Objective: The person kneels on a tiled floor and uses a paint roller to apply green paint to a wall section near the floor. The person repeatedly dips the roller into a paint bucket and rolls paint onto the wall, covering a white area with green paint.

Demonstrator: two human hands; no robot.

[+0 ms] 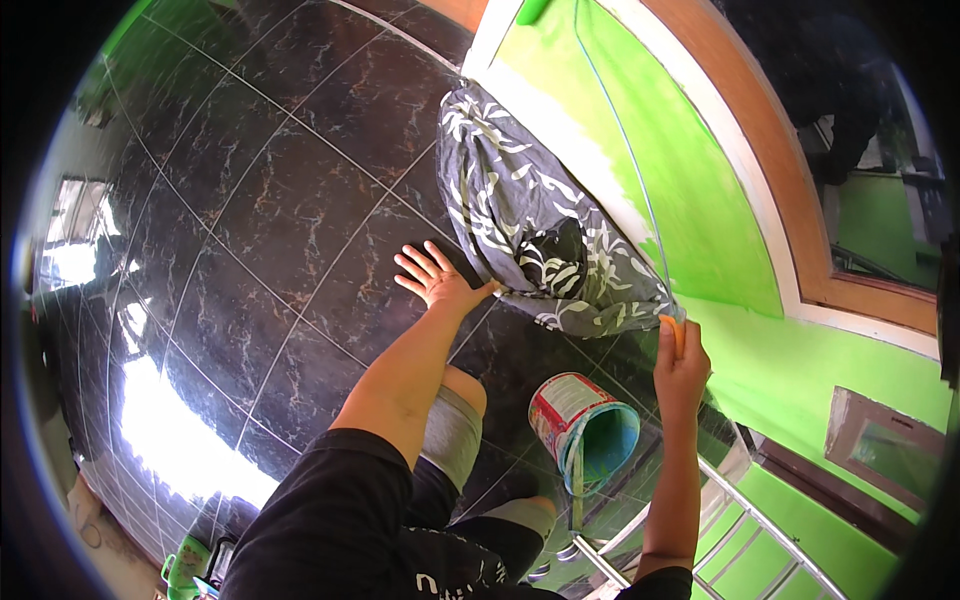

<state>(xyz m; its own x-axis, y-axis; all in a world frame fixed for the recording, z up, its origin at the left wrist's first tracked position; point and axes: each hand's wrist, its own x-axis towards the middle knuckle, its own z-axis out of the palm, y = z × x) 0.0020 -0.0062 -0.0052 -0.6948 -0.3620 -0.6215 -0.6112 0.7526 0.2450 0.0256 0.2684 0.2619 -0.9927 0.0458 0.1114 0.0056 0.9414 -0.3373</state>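
My left hand [444,286] is spread wide over the dark marbled floor tiles [315,195], its thumb at the near edge of a grey cloth with a white leaf pattern [510,180]. That cloth lies bunched along the foot of a wall [697,202], which is painted bright green above a white, patchy lower strip. In my right hand [682,356] is the orange handle [673,334] of what looks like a long-framed paint roller. Its thin rod [630,142] runs up the wall and leaves the picture at the top, near a green rounded piece [531,10].
A paint bucket [555,405], green inside, stands or lies tilted on the tiles by my knees. Behind it is a metal ladder [750,517]. A wooden window frame [795,225] borders the wall. Green items [186,566] sit at lower left.
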